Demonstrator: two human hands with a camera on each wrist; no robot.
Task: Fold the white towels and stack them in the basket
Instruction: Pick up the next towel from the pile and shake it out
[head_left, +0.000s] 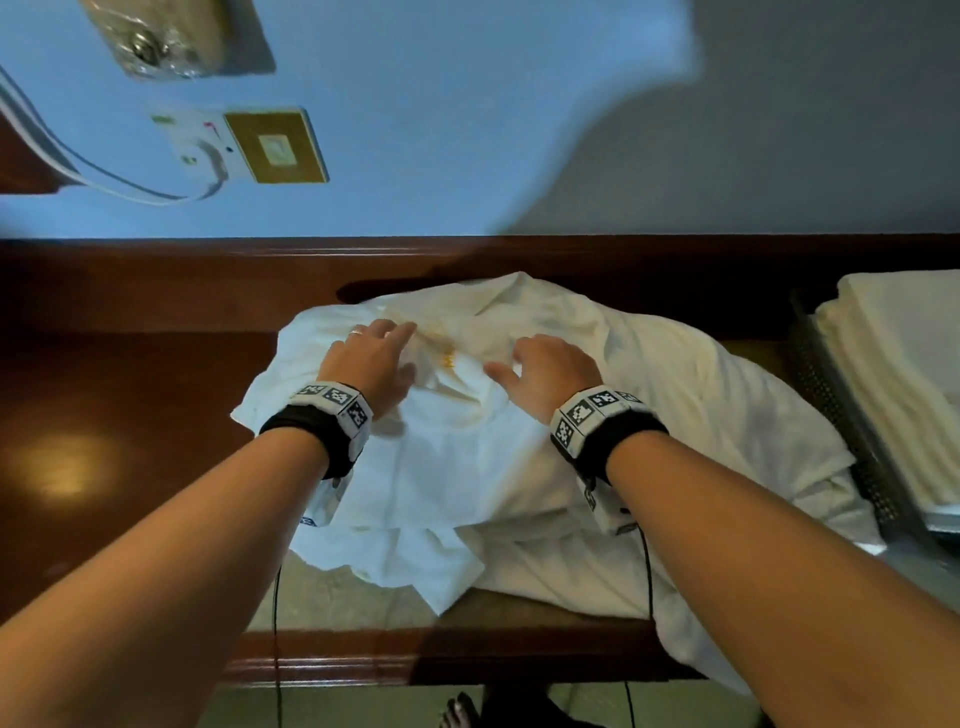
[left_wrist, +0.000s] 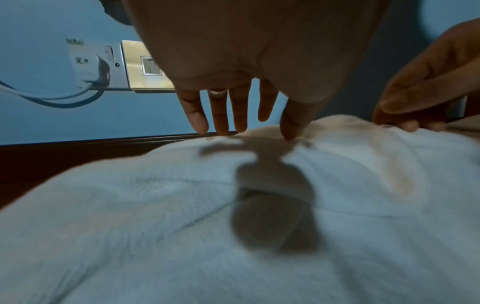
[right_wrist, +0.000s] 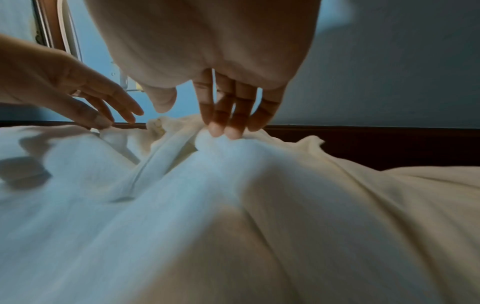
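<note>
The two bare forearms fill the near part of the head view, each with a black wrist strap and a block of printed markers, and they reach out over a heap of white towels (head_left: 519, 447) lying on a dark wooden counter (head_left: 130, 395). The left hand (head_left: 371, 358) is spread palm down with its fingers nearly straight, the tips just touching the cloth near the far edge of the heap; it holds nothing. The right hand (head_left: 545, 371) is more curled: in the right wrist view its fingertips (right_wrist: 221, 129) dig into a raised ridge of towel, but whether the thumb closes on that ridge I cannot tell. My guess is that both hands are feeling for the far hem of the top towel, so it can be pulled out flat before the first fold. The heap is crumpled, so no clean direction shows, but its longer side runs left to right along the counter, with loose corners hanging over the near edge. At the right end of the counter stands a dark mesh basket (head_left: 826, 395), just beside the heap, already holding folded towels (head_left: 893, 364) stacked flat with their long sides running away from the person.
</note>
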